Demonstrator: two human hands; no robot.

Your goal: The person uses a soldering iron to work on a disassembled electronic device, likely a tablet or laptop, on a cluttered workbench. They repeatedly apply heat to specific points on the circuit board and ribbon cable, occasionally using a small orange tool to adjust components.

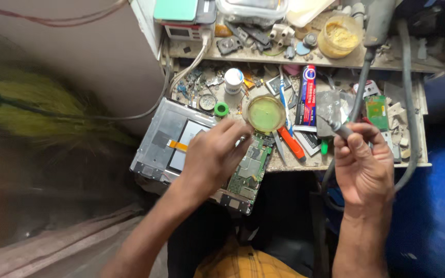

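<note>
My left hand reaches over an opened tablet chassis and its green circuit board, with fingertips touching the rim of a small round tin of yellow-green paste. My right hand grips a soldering iron handle, whose metal tip points up-left toward the tin and whose grey cable loops off to the right.
The cluttered bench holds a red and blue tube, an orange-handled tool, a white bottle, a green ring, a small green board and a jar of yellow powder. A broom lies at left.
</note>
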